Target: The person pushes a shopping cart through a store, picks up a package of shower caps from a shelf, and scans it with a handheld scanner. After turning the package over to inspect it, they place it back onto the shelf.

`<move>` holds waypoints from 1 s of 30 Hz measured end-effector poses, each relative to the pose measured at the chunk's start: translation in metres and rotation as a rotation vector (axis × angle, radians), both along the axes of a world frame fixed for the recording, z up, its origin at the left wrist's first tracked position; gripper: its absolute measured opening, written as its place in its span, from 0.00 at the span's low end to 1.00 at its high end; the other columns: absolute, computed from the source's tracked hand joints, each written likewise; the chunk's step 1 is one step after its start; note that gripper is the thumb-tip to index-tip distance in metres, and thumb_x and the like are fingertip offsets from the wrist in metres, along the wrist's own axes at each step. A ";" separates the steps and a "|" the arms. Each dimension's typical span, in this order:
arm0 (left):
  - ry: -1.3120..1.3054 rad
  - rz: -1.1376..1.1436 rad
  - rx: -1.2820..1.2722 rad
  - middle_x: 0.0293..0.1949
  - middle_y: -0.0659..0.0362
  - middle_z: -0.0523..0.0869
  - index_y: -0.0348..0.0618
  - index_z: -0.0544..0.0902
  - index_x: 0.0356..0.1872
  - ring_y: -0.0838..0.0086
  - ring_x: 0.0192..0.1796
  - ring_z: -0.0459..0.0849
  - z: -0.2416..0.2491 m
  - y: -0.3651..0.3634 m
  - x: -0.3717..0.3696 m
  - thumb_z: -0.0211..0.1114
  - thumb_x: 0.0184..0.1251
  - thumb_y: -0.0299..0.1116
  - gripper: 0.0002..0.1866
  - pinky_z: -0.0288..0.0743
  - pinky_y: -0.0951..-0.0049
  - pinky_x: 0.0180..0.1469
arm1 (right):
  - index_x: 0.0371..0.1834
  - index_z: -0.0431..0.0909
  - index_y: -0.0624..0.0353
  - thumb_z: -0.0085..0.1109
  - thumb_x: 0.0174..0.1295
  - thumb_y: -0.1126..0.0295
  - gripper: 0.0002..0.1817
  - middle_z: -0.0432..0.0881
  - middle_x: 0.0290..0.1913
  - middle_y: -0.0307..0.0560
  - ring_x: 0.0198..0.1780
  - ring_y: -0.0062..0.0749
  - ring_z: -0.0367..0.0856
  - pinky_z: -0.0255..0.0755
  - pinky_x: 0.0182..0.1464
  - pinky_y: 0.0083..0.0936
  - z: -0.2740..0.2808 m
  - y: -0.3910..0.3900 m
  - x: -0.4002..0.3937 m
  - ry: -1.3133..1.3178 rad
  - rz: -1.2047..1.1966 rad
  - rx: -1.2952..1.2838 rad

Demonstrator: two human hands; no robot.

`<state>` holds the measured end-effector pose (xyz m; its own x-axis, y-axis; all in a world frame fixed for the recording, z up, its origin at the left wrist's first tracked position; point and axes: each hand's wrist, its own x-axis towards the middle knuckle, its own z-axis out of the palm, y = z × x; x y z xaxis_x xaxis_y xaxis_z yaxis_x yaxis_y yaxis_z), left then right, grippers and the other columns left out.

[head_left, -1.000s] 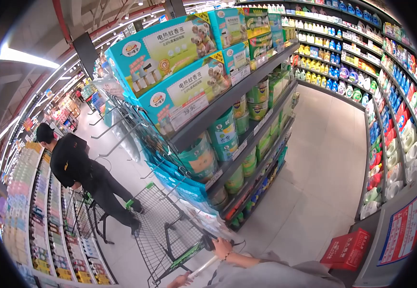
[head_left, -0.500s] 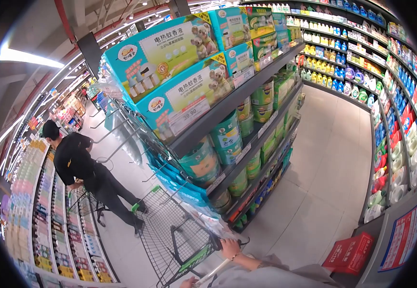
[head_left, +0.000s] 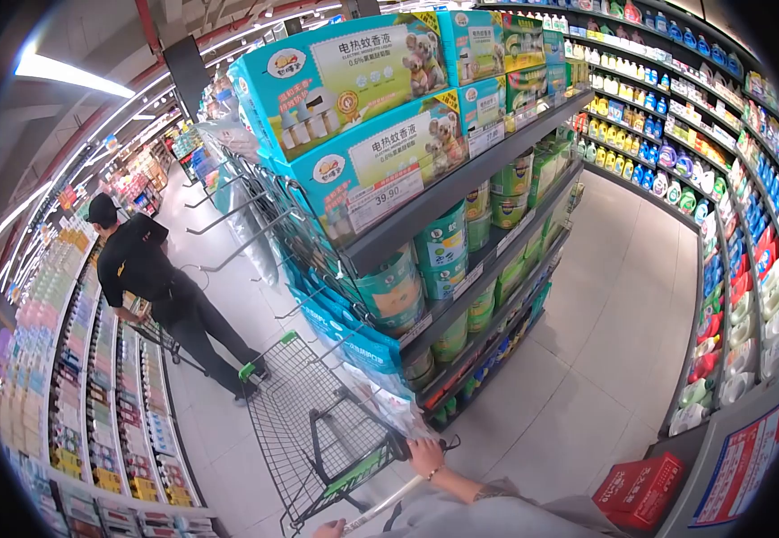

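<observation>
A wire shopping cart (head_left: 295, 412) with green plastic trim stands in front of me, and no goods show in its basket. My right hand (head_left: 425, 457), with a bracelet at the wrist, is closed around the right end of the cart handle (head_left: 389, 504). Down at the bottom edge, my left hand (head_left: 328, 529) is partly cut off; its fingers curl over the handle's other end. Just ahead of my right hand hang blue packets (head_left: 363, 359) at the end of a shelf unit.
Mosquito-repellent boxes (head_left: 363, 72) top the shelf unit (head_left: 488, 188), with bare metal hooks (head_left: 228, 242) jutting from its end. A person in black (head_left: 156, 278) stands ahead on the left with another cart. Bottle shelves (head_left: 121, 386) line the left; a red box (head_left: 640, 489) sits at lower right.
The view has shifted left, so the shelf unit appears farther right. The person in black appears lower and has turned slightly. Both my hands stay on the cart handle.
</observation>
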<state>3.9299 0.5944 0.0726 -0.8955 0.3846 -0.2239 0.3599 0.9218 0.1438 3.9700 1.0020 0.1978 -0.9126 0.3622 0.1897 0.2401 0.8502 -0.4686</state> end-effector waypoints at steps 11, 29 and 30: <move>-0.606 0.281 0.167 0.46 0.43 0.84 0.43 0.83 0.49 0.48 0.53 0.80 0.134 0.045 0.036 0.49 0.65 0.60 0.31 0.71 0.58 0.56 | 0.50 0.75 0.54 0.63 0.46 0.66 0.24 0.78 0.42 0.47 0.49 0.41 0.76 0.68 0.52 0.38 0.000 0.014 0.018 -0.033 0.036 0.063; -0.424 0.428 0.273 0.35 0.53 0.87 0.49 0.85 0.41 0.56 0.40 0.86 0.162 0.056 0.106 0.53 0.64 0.54 0.22 0.77 0.62 0.45 | 0.48 0.76 0.58 0.61 0.43 0.69 0.23 0.79 0.39 0.48 0.43 0.45 0.77 0.70 0.47 0.39 0.004 0.034 0.032 0.038 0.106 0.021; -0.359 0.373 0.229 0.34 0.52 0.87 0.48 0.85 0.39 0.56 0.38 0.86 0.165 0.049 0.112 0.52 0.65 0.53 0.21 0.77 0.60 0.43 | 0.48 0.76 0.58 0.61 0.43 0.69 0.23 0.79 0.39 0.48 0.43 0.45 0.77 0.70 0.47 0.39 0.005 0.035 0.032 0.035 0.127 0.024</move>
<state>4.0421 0.6430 0.2372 -0.8634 0.1313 -0.4872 -0.0926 0.9079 0.4087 4.0017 1.0366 0.2026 -0.9435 0.2392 0.2295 0.1134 0.8836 -0.4544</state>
